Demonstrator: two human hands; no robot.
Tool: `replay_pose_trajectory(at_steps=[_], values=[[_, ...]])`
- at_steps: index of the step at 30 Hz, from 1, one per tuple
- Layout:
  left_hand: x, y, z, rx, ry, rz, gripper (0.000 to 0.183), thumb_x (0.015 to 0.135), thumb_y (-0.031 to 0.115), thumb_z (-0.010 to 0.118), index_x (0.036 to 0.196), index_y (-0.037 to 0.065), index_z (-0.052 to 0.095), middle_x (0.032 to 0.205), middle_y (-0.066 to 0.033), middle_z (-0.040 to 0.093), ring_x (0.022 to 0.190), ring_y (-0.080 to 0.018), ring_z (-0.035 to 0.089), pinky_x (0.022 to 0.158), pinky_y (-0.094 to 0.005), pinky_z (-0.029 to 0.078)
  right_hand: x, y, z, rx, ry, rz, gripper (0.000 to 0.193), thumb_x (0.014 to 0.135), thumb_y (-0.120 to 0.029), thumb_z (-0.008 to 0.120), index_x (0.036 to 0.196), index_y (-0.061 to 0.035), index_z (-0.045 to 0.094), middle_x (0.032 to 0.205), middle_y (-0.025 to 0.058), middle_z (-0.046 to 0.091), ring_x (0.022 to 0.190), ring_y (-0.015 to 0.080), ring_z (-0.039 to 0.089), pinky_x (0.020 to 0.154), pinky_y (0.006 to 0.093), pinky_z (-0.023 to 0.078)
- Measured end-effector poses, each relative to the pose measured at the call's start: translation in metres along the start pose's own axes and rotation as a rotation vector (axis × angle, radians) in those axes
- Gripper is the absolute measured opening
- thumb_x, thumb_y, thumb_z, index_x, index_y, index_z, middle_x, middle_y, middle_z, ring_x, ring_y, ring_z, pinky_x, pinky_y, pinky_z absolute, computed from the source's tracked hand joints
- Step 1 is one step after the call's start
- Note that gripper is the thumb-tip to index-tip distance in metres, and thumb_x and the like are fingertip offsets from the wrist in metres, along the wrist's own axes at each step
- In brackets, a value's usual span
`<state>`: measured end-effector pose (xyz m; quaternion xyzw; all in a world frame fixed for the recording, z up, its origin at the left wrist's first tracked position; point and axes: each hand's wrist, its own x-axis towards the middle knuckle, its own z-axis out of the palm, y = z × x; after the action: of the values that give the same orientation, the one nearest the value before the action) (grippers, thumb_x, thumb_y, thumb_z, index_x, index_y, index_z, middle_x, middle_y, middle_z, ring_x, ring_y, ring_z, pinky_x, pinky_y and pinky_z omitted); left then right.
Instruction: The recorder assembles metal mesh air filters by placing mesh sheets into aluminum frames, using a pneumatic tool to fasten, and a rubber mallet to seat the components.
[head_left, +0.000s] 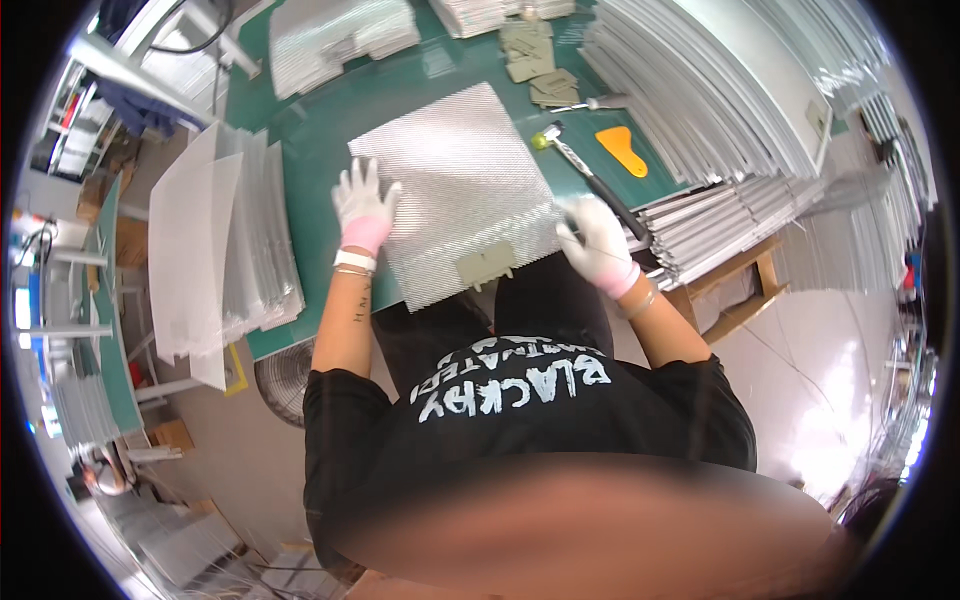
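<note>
A silver, finely ribbed sheet (455,170) lies aslant on the green table (310,170), its near edge sticking out past the table's front. On that near edge sits a flat grey-green piece (484,263) with small notches. My left hand (364,207), in a white glove with a pink cuff, rests flat over the sheet's left edge with fingers spread. At the opposite edge is my right hand (600,247), gloved the same way. Its thumb stands apart from the bent fingers, and the fingertips meet the sheet's right side. Whatever lies under those fingertips is hidden.
Right of the sheet lie a black-handled hammer (600,185), a yellow scraper (622,152) and a screwdriver (595,103). Grey-green pieces (530,55) lie behind. Stacked panels stand right (690,90) and left (215,240); more silver sheets (340,40) are at the back. A fan (285,385) is below the table.
</note>
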<state>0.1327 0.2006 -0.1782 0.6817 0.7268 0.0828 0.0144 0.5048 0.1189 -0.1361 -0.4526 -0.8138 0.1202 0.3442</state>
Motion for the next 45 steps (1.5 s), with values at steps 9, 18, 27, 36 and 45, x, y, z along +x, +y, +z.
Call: replay_pose_trajectory(at_steps=[9,18,27,36,45], values=[[0.031,0.037,-0.052,0.311,0.282,0.292,0.059,0.088,0.041,0.063,0.137,0.011,0.050,0.143,-0.0153,0.045,0.135,-0.0389,0.036,0.113,-0.0557,0.023,-0.111,0.097,-0.024,-0.436,-0.252,0.455,0.026,0.081,-0.005,0.054,0.101,-0.0088,0.069,0.100,0.0120,0.067,0.088,0.0325,0.065,0.081,0.0441,0.052],[-0.114,0.169,-0.060,-0.506,0.029,1.134,0.033,0.076,0.017,0.071,0.106,0.005,0.062,0.106,-0.0092,0.065,0.103,-0.0265,0.062,0.096,-0.0407,0.047,-0.081,0.196,-0.023,-0.598,-0.211,0.490,0.015,0.077,-0.021,0.067,0.090,-0.0159,0.073,0.102,0.0087,0.065,0.096,0.0315,0.062,0.083,0.0435,0.053],[-0.138,0.156,-0.066,-0.588,0.064,0.970,0.040,0.076,0.013,0.071,0.114,0.005,0.062,0.116,-0.0113,0.062,0.112,-0.0287,0.058,0.096,-0.0426,0.047,-0.074,0.191,-0.021,-0.609,-0.339,0.464,0.016,0.083,-0.014,0.062,0.097,-0.0078,0.065,0.102,0.0142,0.065,0.091,0.0354,0.065,0.080,0.0454,0.053],[-0.146,0.151,-0.072,-0.870,-0.006,0.929,0.042,0.078,0.011,0.071,0.118,0.004,0.061,0.117,-0.0139,0.063,0.109,-0.0327,0.060,0.096,-0.0433,0.047,-0.087,0.157,-0.034,-0.398,-0.015,0.013,0.030,0.076,-0.004,0.065,0.105,-0.0076,0.062,0.101,0.0123,0.065,0.088,0.0335,0.064,0.077,0.0433,0.052],[-0.149,0.154,-0.079,-0.920,0.004,0.928,0.040,0.078,0.008,0.070,0.116,0.003,0.063,0.115,-0.0154,0.064,0.108,-0.0342,0.060,0.096,-0.0439,0.048,-0.083,0.129,-0.042,-0.358,0.083,-0.172,0.036,0.071,0.000,0.067,0.106,-0.0066,0.062,0.102,0.0107,0.065,0.090,0.0308,0.064,0.075,0.0410,0.051]])
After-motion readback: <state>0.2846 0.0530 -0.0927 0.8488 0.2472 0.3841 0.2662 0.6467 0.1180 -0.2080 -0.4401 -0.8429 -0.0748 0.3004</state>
